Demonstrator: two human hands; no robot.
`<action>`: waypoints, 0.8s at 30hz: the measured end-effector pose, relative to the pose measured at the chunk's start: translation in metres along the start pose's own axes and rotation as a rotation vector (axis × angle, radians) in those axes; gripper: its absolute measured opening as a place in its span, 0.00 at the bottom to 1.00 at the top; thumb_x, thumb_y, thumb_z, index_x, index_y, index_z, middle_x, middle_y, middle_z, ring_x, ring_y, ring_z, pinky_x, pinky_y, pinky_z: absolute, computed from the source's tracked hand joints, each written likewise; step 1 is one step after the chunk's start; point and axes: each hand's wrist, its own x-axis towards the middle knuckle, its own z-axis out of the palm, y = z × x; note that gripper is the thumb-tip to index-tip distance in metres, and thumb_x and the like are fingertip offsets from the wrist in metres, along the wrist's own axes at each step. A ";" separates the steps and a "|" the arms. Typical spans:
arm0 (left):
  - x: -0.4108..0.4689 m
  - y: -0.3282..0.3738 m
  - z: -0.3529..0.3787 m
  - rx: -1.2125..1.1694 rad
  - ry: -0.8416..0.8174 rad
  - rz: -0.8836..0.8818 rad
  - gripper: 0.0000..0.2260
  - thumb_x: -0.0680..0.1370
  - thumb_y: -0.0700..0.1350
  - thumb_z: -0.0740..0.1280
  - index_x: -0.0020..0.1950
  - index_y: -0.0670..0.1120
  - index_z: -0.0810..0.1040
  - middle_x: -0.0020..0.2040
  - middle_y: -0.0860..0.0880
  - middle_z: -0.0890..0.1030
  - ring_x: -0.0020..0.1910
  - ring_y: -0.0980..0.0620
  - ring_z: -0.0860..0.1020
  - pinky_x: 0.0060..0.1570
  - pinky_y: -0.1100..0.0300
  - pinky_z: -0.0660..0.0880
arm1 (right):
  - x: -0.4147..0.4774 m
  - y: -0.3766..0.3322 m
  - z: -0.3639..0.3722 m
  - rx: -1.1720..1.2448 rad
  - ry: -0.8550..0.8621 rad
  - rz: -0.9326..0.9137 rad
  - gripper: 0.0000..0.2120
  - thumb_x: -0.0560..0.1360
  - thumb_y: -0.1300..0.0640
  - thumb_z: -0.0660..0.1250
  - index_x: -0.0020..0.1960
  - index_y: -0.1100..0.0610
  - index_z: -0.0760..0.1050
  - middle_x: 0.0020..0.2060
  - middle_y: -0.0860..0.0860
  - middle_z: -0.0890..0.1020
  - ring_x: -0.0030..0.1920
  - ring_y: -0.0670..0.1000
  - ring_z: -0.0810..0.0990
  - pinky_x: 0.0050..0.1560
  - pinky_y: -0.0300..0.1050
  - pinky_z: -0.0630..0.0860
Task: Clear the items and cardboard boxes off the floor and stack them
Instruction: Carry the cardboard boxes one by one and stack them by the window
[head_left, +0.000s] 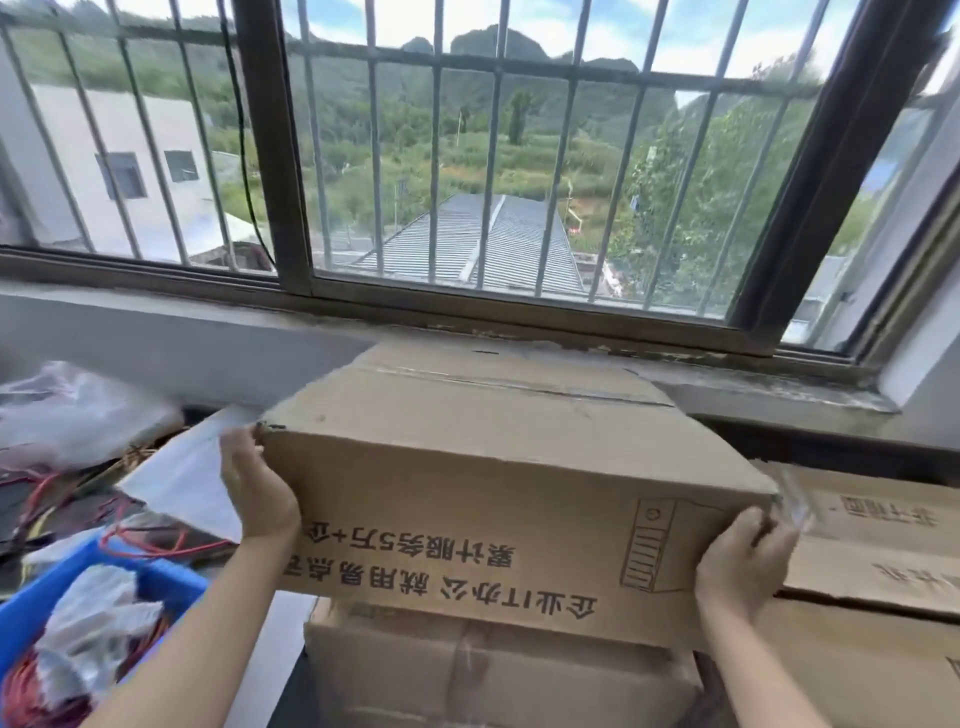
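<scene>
**Printed carton held at both ends**

The cardboard box is plain brown corrugated board, long and flat-sided, with a taped top seam and black printed characters that read upside down to me. It sits level in front of the grey window sill, above another taped carton; whether they touch I cannot tell. My left hand clasps its left end, thumb at the torn corner. My right hand curls around the right corner. A blue plastic crate of red wires lies left.
</scene>
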 end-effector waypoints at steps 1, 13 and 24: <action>0.000 -0.010 0.000 0.066 -0.034 0.002 0.12 0.72 0.58 0.52 0.35 0.51 0.64 0.35 0.53 0.65 0.35 0.58 0.64 0.42 0.59 0.63 | -0.003 0.011 0.004 -0.013 0.012 0.012 0.31 0.68 0.47 0.47 0.58 0.70 0.67 0.57 0.68 0.73 0.57 0.65 0.72 0.55 0.53 0.65; -0.021 -0.069 -0.025 0.314 -0.313 -0.149 0.33 0.60 0.67 0.52 0.50 0.41 0.62 0.38 0.50 0.64 0.37 0.55 0.65 0.36 0.59 0.62 | -0.029 0.092 0.014 -0.353 0.027 0.029 0.28 0.76 0.55 0.43 0.54 0.80 0.66 0.53 0.78 0.70 0.53 0.75 0.70 0.53 0.60 0.61; -0.024 -0.065 -0.034 0.278 -0.325 -0.230 0.17 0.74 0.59 0.60 0.49 0.45 0.68 0.44 0.49 0.70 0.43 0.53 0.69 0.42 0.57 0.67 | -0.037 0.075 -0.007 -0.322 -0.081 0.133 0.25 0.81 0.51 0.49 0.60 0.73 0.67 0.59 0.71 0.71 0.62 0.67 0.68 0.61 0.54 0.62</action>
